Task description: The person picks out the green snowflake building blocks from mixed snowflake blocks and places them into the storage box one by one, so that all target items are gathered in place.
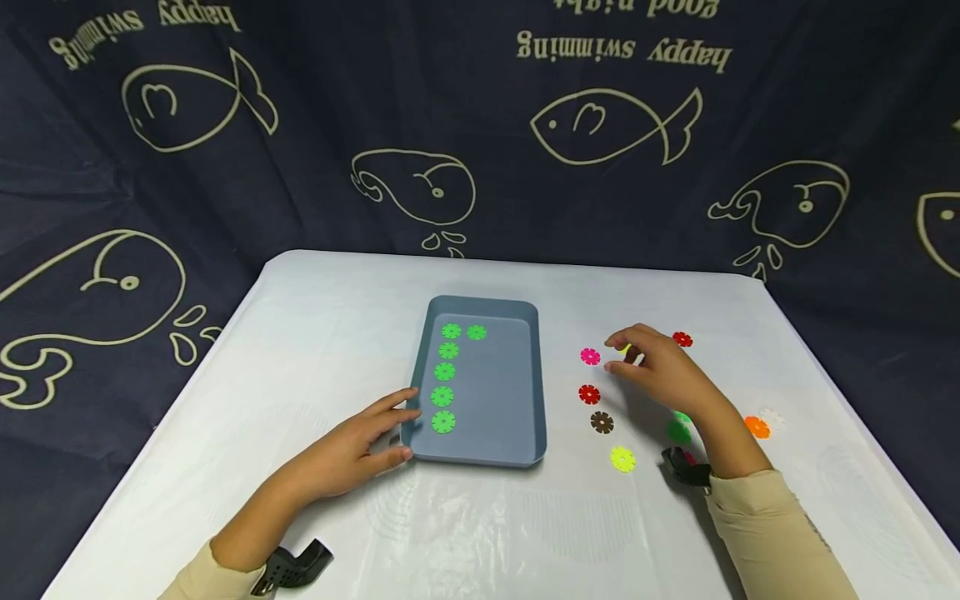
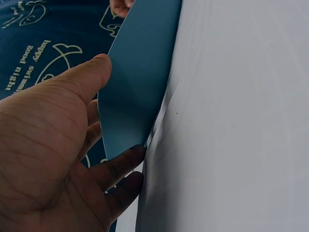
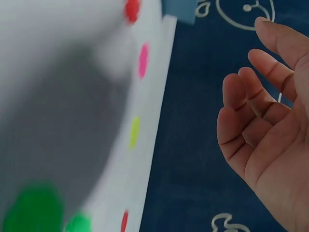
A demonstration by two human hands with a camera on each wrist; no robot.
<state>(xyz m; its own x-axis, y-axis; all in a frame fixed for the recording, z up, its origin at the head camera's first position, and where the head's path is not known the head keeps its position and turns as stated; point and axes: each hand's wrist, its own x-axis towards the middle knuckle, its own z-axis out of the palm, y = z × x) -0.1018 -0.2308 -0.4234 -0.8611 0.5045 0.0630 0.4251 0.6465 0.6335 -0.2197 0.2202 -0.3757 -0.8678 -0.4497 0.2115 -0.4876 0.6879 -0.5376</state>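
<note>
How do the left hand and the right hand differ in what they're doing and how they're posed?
The left hand rests against the tray, while the right hand hovers over the table, holding nothing. The left hand's fingers reach out fairly straight; the right hand's curl more. Both are bare, with beige sleeves behind them.

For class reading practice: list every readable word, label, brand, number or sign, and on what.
"happy swimming", upside down, twice in the head view, on the dark cloth.
"good night", on the same cloth.
Left wrist view's upper-left print: unreadably small.
Tray, discs: none readable.
</note>
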